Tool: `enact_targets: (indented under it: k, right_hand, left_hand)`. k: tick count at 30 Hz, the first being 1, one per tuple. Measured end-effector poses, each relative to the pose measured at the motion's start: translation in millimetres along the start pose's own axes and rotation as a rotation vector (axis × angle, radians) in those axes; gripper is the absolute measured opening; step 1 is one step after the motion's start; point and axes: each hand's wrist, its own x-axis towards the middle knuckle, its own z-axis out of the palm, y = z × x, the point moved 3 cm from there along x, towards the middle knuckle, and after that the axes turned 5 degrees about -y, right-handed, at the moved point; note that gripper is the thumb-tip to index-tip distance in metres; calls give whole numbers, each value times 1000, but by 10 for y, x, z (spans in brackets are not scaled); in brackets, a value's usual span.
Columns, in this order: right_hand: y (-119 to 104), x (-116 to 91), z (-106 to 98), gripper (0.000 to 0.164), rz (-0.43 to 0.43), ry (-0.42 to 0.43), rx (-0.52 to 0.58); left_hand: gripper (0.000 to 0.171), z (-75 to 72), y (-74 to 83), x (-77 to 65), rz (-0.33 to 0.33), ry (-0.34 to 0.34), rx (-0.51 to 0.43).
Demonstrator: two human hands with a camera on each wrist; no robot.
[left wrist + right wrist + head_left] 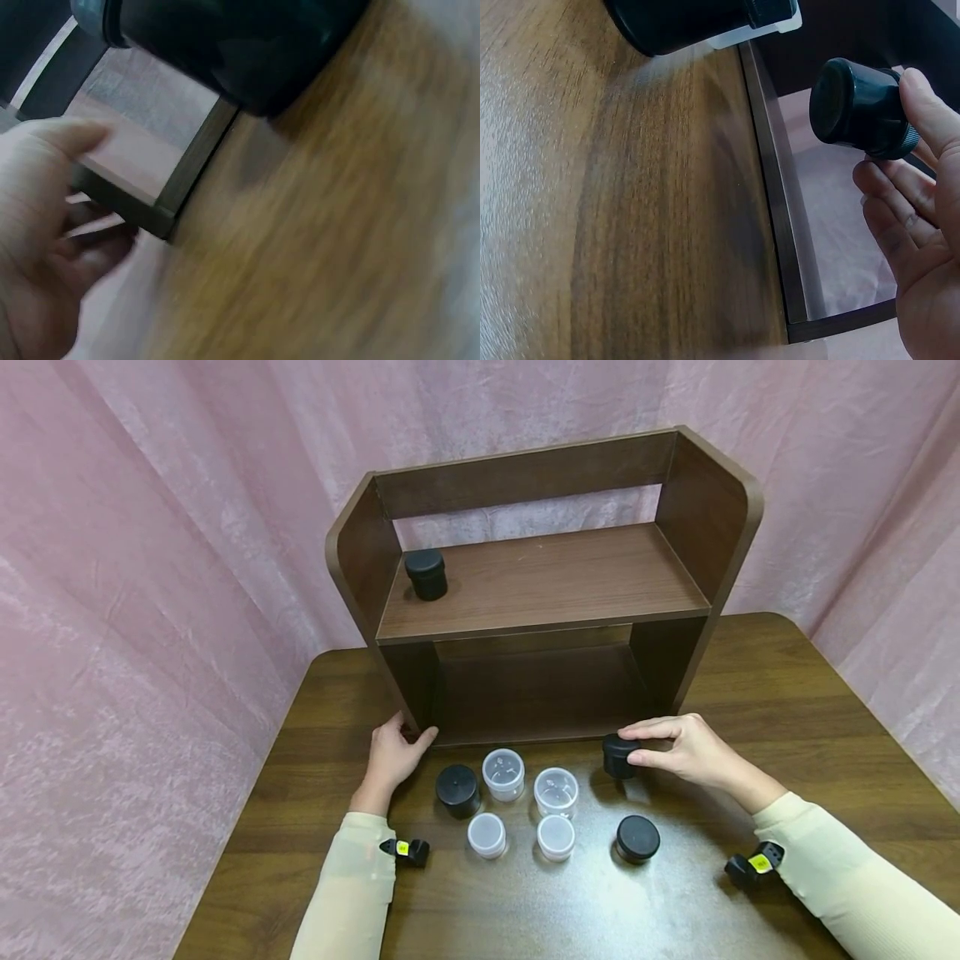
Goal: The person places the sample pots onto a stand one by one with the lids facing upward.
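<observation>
At the right of the head view, my right hand [678, 747] pinches a small black lidded jar [618, 758] between thumb and fingers, in front of the shelf's right end. The right wrist view shows this black jar [862, 109] tilted, its ribbed lid by the thumb. My left hand [395, 750] grips the lower left corner of the brown wooden shelf [543, 627], thumb on the inner side and fingers round the outside of the side panel [124, 202]. Another black jar [426, 575] stands on the upper board at left.
On the table [300, 827] before the shelf stand a black jar [458, 791], two clear jars [503, 775] [556, 792], two small white-lidded jars [487, 836] [556, 837] and a low black-lidded jar [637, 839]. A pink curtain [187, 568] hangs behind.
</observation>
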Motion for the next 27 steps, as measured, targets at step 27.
enact_targets:
  k: [27]
  right_hand:
    - [-940,421,-361,36,-135,-27,3]
  left_hand:
    - [84,95,-278,-39,-255,-243,-202]
